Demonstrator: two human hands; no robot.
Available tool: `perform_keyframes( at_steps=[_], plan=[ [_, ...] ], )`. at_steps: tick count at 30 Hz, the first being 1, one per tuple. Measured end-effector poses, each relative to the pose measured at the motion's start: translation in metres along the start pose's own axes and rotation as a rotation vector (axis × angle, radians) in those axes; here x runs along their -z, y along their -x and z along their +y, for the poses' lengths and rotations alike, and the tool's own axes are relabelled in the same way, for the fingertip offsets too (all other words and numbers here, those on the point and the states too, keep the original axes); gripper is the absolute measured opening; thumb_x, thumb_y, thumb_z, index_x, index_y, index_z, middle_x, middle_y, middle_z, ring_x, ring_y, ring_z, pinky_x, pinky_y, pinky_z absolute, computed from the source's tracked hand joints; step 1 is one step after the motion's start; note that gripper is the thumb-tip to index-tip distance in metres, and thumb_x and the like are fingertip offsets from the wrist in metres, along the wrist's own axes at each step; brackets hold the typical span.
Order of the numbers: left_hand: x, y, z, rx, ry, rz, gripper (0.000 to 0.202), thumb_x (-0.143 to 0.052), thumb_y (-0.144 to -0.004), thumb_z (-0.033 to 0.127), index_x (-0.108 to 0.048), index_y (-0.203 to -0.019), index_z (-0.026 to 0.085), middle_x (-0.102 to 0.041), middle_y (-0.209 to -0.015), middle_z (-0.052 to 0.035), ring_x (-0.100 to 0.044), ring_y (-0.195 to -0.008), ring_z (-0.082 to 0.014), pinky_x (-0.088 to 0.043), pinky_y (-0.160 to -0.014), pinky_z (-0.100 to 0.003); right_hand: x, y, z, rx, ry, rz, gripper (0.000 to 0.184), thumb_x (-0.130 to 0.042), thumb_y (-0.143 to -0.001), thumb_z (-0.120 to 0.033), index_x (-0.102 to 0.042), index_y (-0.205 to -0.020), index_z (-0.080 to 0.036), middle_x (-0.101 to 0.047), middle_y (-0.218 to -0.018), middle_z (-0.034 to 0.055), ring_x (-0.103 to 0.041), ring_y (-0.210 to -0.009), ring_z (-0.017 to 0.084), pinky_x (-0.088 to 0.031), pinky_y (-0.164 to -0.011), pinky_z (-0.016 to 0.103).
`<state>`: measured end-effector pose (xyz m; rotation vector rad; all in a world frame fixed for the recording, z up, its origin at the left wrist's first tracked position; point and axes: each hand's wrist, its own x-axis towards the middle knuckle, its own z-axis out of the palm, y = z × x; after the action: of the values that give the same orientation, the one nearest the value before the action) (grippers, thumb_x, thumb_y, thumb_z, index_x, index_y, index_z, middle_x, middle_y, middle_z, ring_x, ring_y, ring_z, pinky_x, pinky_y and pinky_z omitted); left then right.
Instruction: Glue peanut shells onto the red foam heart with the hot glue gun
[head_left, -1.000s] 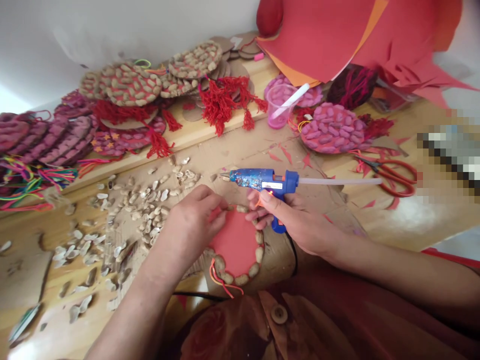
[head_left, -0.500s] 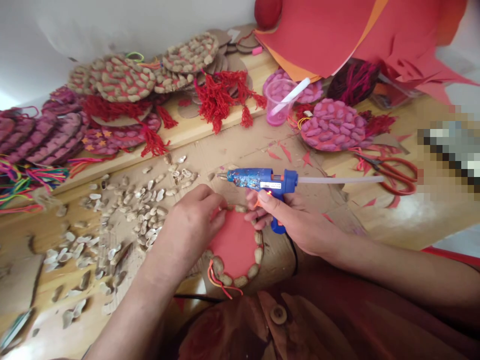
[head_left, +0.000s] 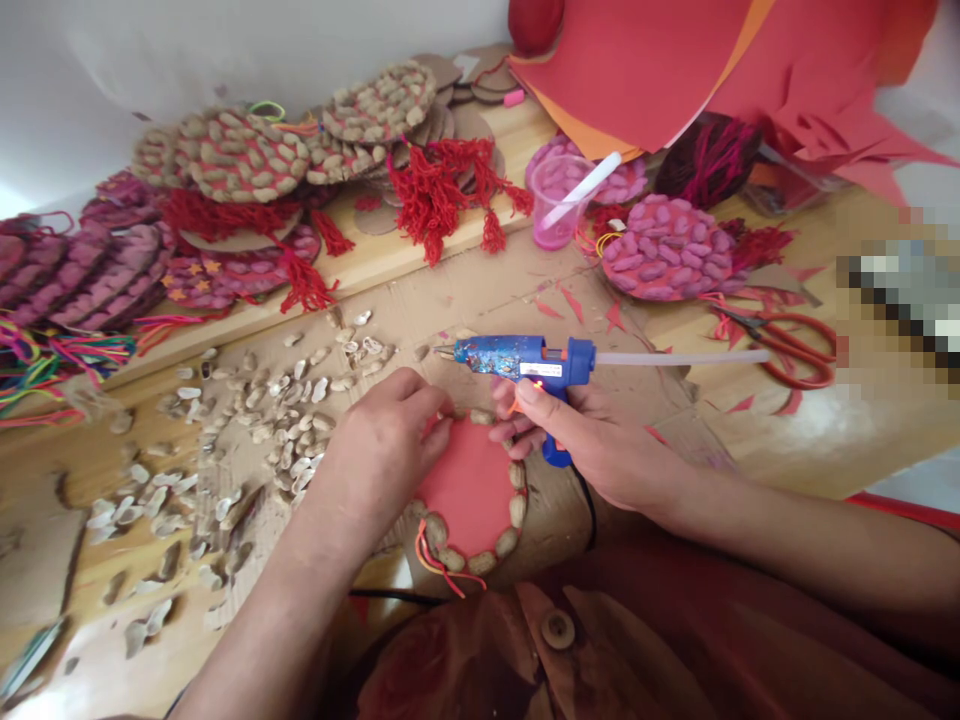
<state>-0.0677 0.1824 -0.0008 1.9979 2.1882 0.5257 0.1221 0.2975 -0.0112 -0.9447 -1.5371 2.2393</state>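
In the head view my right hand (head_left: pixel 577 430) is wrapped round the handle of a blue glue gun (head_left: pixel 502 357). A small orange light glows on it, a long clear glue stick sticks out of its back, and its nozzle points left. Below the gun lies a round red disc (head_left: pixel 469 480) with peanut shells (head_left: pixel 507 542) round its rim and red and orange cords at its lower edge. My left hand (head_left: pixel 397 420) is at the disc's upper left rim, fingers bent and closed together. Whatever is under those fingertips is hidden.
Loose peanut shells (head_left: pixel 300 430) are scattered to the left on cardboard. Finished discs (head_left: pixel 240 155) with red tassels (head_left: pixel 442 190) line the back. On the right are orange-handled scissors (head_left: pixel 802 350), a pink cup (head_left: pixel 555 225) and red sheets (head_left: pixel 637 70). A dark cable (head_left: pixel 586 500) runs beside the disc.
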Motion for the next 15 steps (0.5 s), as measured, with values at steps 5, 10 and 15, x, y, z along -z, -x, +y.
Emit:
perform_keyframes(
  at_steps=[5, 10, 15],
  plan=[
    [-0.0003, -0.0003, 0.0003, 0.002, -0.002, 0.000, 0.010, -0.062, -0.088, 0.017, -0.071, -0.085, 0.019, -0.063, -0.084, -0.0045, -0.061, -0.073, -0.0170, -0.044, -0.066, -0.028, -0.0007, -0.0007, 0.0000, -0.004, -0.005, 0.010, 0.044, -0.065, -0.089, -0.063, -0.067, -0.099, -0.020, -0.073, -0.089, 0.0046, -0.072, -0.078, 0.016, -0.060, -0.066, 0.026],
    [-0.0006, -0.0010, -0.0002, 0.002, -0.004, 0.006, 0.012, -0.061, -0.088, 0.017, -0.071, -0.083, 0.020, -0.063, -0.084, -0.0038, -0.061, -0.072, -0.0160, -0.045, -0.065, -0.027, -0.0006, -0.0011, 0.0017, -0.003, -0.007, 0.018, 0.043, -0.066, -0.089, -0.062, -0.067, -0.100, -0.021, -0.074, -0.089, 0.0046, -0.071, -0.077, 0.016, -0.061, -0.065, 0.027],
    [-0.0006, -0.0014, -0.0007, 0.010, 0.014, 0.015, 0.012, -0.062, -0.087, 0.017, -0.073, -0.084, 0.021, -0.064, -0.083, -0.0038, -0.062, -0.072, -0.0166, -0.045, -0.066, -0.028, -0.0004, -0.0018, 0.0030, -0.001, -0.007, 0.018, 0.043, -0.066, -0.089, -0.063, -0.067, -0.099, -0.021, -0.074, -0.089, 0.0046, -0.071, -0.076, 0.017, -0.061, -0.065, 0.027]
  ],
)
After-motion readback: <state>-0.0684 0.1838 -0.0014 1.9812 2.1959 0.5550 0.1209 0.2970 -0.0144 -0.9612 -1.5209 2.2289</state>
